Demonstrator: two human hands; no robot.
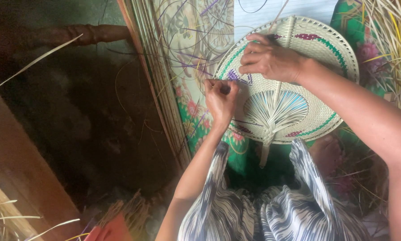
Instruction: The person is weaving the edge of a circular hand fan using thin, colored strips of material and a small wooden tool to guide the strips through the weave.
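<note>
The person held a round woven fan (298, 107) over the lap, above a floral mat (196, 111) that lay on the floor. The fan was cream coloured, with a green and purple pattern near its rim and a pale blue fan-shaped centre from which a short handle (264, 154) pointed down toward the person.

The left hand (221, 99) was at the left edge of the fan. Its fingers were closed tightly, pinching what seemed to be a thin purple strand (196, 69) at the rim; the strand itself was too thin to follow with certainty. The right hand (270, 57) rested on the upper part of the fan, its fingers curled and pressed flat on the weave, half closed, and it held the fan steady against the lap. Whether it also gripped a strip under the fingers could not be told.

Loose purple and pale strands lay scattered over the mat. At the right edge there was a heap of yellow and pale straw strips (394, 40). No real container showed; the strips lay loose. The person wore a garment with grey and white pattern (272, 209). At the left was a dark floor (89, 116) with a wooden board (22, 169).
</note>
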